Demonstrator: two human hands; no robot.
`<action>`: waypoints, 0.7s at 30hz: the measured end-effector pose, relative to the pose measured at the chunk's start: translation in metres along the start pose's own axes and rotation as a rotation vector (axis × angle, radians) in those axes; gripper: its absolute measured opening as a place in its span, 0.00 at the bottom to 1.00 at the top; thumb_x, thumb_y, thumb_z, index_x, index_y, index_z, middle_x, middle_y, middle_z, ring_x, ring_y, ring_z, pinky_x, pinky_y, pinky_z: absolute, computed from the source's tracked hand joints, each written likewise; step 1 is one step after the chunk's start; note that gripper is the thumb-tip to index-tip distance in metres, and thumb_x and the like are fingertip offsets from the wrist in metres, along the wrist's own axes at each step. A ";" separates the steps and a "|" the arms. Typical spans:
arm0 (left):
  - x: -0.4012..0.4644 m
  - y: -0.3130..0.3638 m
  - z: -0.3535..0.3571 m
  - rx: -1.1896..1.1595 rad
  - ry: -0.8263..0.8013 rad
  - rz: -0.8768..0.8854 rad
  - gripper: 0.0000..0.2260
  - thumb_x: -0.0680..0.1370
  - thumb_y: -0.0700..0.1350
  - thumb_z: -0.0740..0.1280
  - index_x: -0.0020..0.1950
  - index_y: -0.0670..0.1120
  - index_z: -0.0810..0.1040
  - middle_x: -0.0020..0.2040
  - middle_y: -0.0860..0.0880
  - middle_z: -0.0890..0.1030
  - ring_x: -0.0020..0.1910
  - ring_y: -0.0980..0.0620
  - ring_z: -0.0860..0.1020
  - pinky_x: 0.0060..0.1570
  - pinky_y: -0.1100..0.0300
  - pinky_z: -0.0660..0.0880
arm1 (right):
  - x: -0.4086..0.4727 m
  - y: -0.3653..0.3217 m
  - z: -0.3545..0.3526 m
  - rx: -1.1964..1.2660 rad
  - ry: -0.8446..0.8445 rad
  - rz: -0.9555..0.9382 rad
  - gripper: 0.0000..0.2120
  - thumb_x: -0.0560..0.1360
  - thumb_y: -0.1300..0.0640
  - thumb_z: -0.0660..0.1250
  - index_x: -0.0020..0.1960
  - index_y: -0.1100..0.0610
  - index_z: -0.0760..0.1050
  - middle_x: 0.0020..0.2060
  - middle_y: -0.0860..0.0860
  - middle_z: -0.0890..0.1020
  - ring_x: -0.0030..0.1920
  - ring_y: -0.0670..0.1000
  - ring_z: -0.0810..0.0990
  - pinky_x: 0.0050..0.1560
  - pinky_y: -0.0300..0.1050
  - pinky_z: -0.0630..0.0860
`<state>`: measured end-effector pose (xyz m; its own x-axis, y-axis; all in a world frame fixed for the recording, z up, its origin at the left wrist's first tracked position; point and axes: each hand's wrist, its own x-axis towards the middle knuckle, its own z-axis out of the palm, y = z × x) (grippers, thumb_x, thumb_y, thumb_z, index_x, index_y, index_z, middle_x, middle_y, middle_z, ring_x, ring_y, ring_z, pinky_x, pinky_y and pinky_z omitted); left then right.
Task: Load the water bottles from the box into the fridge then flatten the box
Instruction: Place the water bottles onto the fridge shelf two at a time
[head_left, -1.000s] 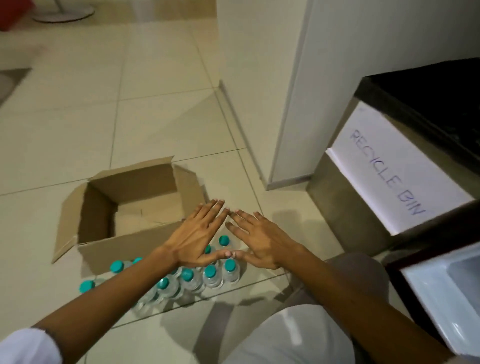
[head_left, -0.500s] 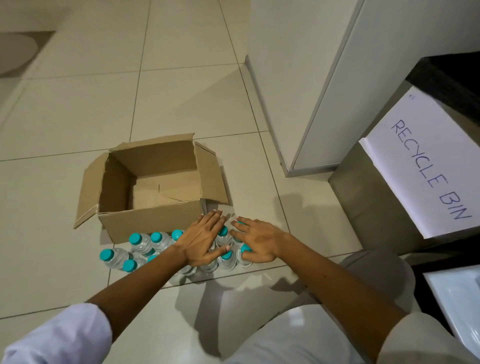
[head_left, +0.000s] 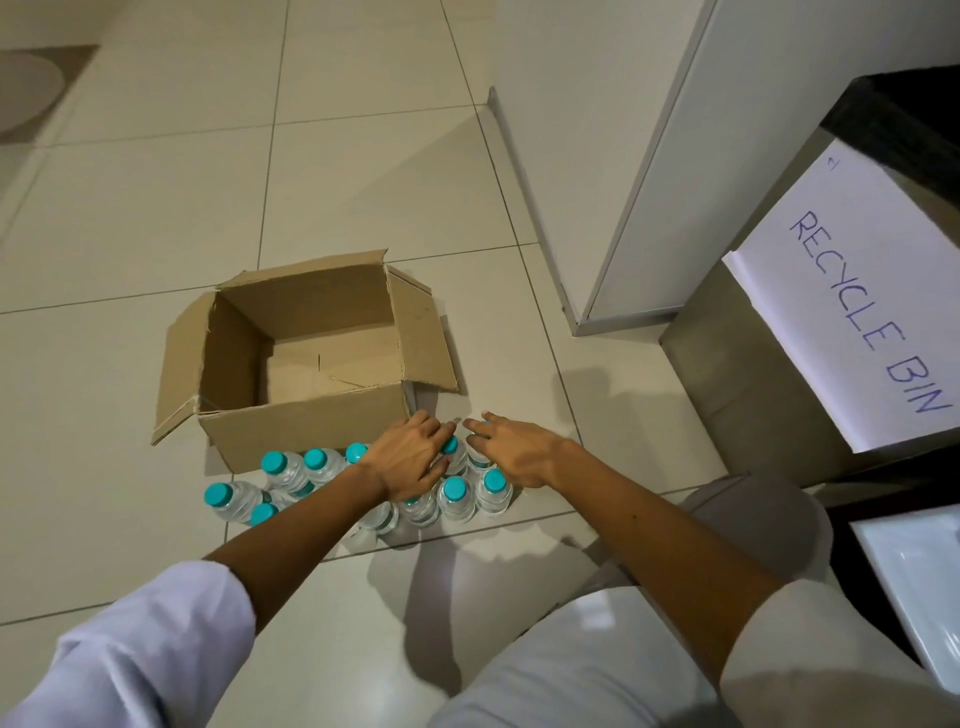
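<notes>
As before, hands (head_left: 410, 465) cover bottles (head_left: 456, 499).

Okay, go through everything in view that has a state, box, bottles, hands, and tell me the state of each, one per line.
Cardboard box: upright on the floor, flaps open, nothing visible inside.
Water bottles: out of the box, standing capped in a cluster on the floor in front of it.
Left hand: resting on the bottle tops, fingers fairly straight.
Right hand: over the right end of the cluster, fingers extended.
Recycle bin: standing at right, paper sign on it.
</notes>
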<state>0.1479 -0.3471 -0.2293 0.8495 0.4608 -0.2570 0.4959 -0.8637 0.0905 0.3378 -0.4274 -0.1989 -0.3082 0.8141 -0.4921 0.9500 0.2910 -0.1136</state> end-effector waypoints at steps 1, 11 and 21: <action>0.001 0.001 -0.001 0.022 -0.005 0.014 0.27 0.81 0.58 0.51 0.75 0.44 0.62 0.61 0.45 0.75 0.55 0.50 0.71 0.55 0.56 0.71 | 0.001 -0.001 -0.001 -0.013 0.012 0.012 0.31 0.79 0.60 0.66 0.78 0.57 0.57 0.79 0.54 0.54 0.77 0.58 0.56 0.74 0.52 0.62; 0.019 0.007 -0.015 0.031 -0.027 0.073 0.13 0.79 0.51 0.64 0.60 0.45 0.75 0.52 0.46 0.78 0.49 0.52 0.73 0.50 0.59 0.73 | -0.006 0.007 -0.005 0.030 0.105 0.145 0.17 0.75 0.58 0.71 0.63 0.56 0.77 0.54 0.56 0.79 0.50 0.53 0.77 0.51 0.43 0.78; 0.063 0.023 -0.092 0.037 -0.019 0.270 0.15 0.76 0.53 0.68 0.57 0.46 0.78 0.50 0.48 0.79 0.46 0.51 0.76 0.47 0.56 0.77 | -0.070 0.052 -0.025 0.132 0.276 0.272 0.18 0.77 0.57 0.69 0.66 0.58 0.75 0.55 0.56 0.79 0.51 0.56 0.79 0.50 0.46 0.78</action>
<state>0.2297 -0.3195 -0.1547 0.9463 0.2089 -0.2467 0.2445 -0.9617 0.1236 0.4078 -0.4571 -0.1488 -0.0299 0.9620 -0.2715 0.9915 -0.0058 -0.1299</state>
